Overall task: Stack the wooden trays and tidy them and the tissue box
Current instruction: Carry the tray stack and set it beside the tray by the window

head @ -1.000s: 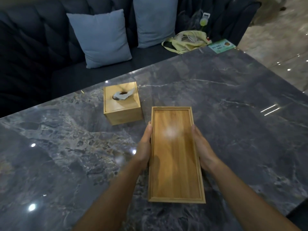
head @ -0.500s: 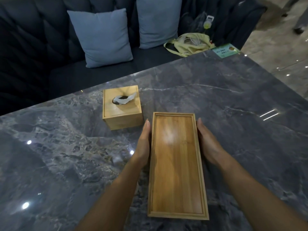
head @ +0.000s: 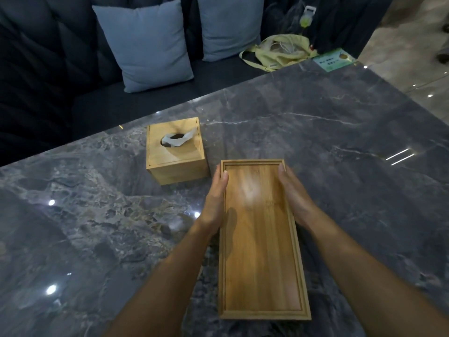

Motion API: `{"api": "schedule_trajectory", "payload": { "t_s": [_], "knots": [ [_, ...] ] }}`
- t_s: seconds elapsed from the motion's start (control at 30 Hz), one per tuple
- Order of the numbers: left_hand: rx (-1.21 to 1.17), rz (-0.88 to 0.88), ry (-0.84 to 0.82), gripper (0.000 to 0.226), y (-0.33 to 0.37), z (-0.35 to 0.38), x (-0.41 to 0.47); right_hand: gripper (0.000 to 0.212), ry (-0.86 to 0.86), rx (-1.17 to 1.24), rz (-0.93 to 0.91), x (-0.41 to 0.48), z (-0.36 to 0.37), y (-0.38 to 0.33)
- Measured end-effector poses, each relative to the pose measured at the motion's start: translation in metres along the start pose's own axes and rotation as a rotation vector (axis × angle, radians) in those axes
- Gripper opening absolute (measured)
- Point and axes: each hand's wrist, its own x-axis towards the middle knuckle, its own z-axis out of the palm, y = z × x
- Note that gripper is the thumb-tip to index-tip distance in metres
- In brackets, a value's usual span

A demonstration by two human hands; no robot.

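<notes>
A long wooden tray lies lengthwise on the dark marble table, its short end toward me. Only one tray shows from above; I cannot tell whether another lies beneath it. My left hand presses flat against the tray's left rim near the far end. My right hand presses against the right rim opposite it. A square wooden tissue box with a white tissue sticking out of its top hole stands just beyond and to the left of the tray, apart from it.
A dark sofa runs along the table's far edge with two blue cushions. A yellow bag lies on the seat, and a green card sits at the table's far right corner. Tiled floor is at the right.
Both hands have slid forward along the tray's rims toward its far end. The tray and the tissue box keep their places on the table; my head has tilted a little.
</notes>
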Motion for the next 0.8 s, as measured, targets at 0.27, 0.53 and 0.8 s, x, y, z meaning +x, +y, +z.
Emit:
{"api": "schedule_trajectory", "payload": {
  "t_s": [0.27,0.53,0.8],
  "knots": [
    [0.273,-0.083,0.213,0.056,0.004,-0.008,-0.026,0.060,0.007,0.017,0.014,-0.028,-0.007,0.010],
    [0.165,-0.034,0.126,0.047,-0.024,-0.001,-0.091,0.052,0.015,0.039,0.006,-0.086,-0.004,0.033],
    [0.075,-0.063,0.115,0.046,-0.025,0.004,-0.107,0.043,0.035,0.311,0.089,-0.111,0.005,0.035]
  ]
}}
